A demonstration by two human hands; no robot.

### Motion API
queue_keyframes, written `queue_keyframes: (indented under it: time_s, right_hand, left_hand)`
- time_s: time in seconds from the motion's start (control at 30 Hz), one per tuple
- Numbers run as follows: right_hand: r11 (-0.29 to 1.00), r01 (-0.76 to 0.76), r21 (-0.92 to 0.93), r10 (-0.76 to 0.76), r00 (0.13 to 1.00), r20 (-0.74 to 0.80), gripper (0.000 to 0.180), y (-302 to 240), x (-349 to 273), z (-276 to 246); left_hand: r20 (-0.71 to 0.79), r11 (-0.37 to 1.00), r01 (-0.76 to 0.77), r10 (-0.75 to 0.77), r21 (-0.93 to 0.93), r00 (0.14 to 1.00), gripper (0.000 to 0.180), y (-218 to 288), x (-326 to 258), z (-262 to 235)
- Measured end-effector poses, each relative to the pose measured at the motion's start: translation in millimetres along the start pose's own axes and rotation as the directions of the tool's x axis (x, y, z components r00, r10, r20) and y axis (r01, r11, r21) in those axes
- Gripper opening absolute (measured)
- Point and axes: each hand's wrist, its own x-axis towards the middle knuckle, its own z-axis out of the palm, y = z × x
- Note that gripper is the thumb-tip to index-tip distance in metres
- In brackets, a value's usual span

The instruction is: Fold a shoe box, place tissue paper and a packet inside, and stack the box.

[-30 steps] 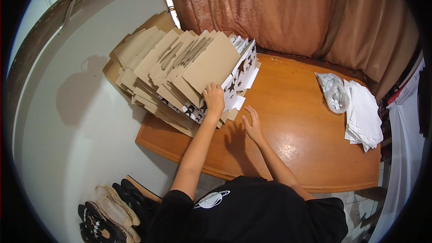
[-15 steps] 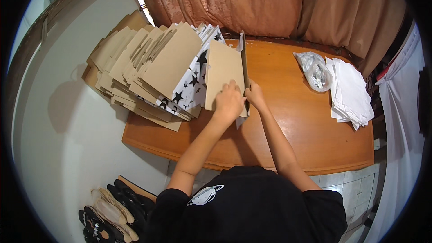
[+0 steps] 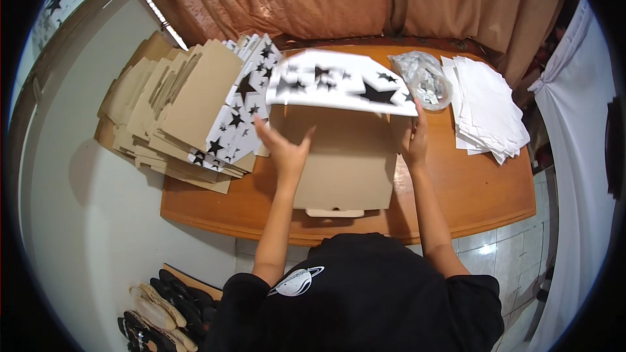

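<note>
A cardboard box (image 3: 342, 163) stands before me over the table, plain brown on the panel facing me. Its raised white flap with black stars (image 3: 339, 85) leans across the far side and looks blurred by motion. My right hand (image 3: 415, 140) grips the box at its right edge, fingers at the flap's corner. On the other side, my left hand (image 3: 285, 153) is open, thumb and fingers spread, just off the box's left edge. A small tab with a notch (image 3: 334, 212) sticks out along the near edge.
Left of the box rises a leaning stack of flat cardboard pieces (image 3: 199, 98), some star-printed. A clear plastic bag of small silvery items (image 3: 427, 85) and a pile of white paper sheets (image 3: 486, 107) lie right on the wooden table (image 3: 469, 189). Shoes (image 3: 163, 309) stand lower left.
The box has turned from edge-on to facing me, and its starred flap now shows. My left hand has come off the panel and spread; my right hand moved right with the box's edge.
</note>
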Motion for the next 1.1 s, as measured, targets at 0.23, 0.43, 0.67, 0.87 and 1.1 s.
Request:
queue_keyframes:
  time_s: [0.23, 0.43, 0.67, 0.87, 1.1]
  right_hand:
    - [0.98, 0.071, -0.187, -0.03, 0.977, 0.213, 0.071, 96.6, -121.2, -72.5]
    - [0.878, -0.476, -0.044, 0.478, 0.873, 0.098, 0.08, 77.7, -117.5, -96.4]
    - [0.887, -0.463, -0.002, 0.442, 0.847, 0.295, 0.066, 82.4, -112.2, -119.4]
    - [0.818, -0.564, 0.112, 0.52, 0.808, 0.275, 0.066, 74.9, -109.2, -115.0]
    - [0.893, -0.45, 0.004, 0.405, 0.808, 0.428, 0.058, 44.0, -64.2, -132.2]
  left_hand:
    - [0.44, 0.87, 0.488, -0.467, 0.072, 0.767, 0.062, -49.1, -142.6, 30.0]
    - [0.478, 0.978, 0.199, -0.206, 0.065, 0.854, 0.071, -8.6, -138.1, 42.3]
    - [0.456, 0.912, 0.382, -0.28, -0.149, 0.845, 0.071, -3.1, -156.6, 36.4]
    - [0.512, 0.922, 0.343, -0.209, -0.182, 0.833, 0.06, -1.9, -143.6, 32.0]
    - [0.58, 0.96, 0.231, -0.1, -0.156, 0.809, 0.061, -7.6, -127.1, 7.6]
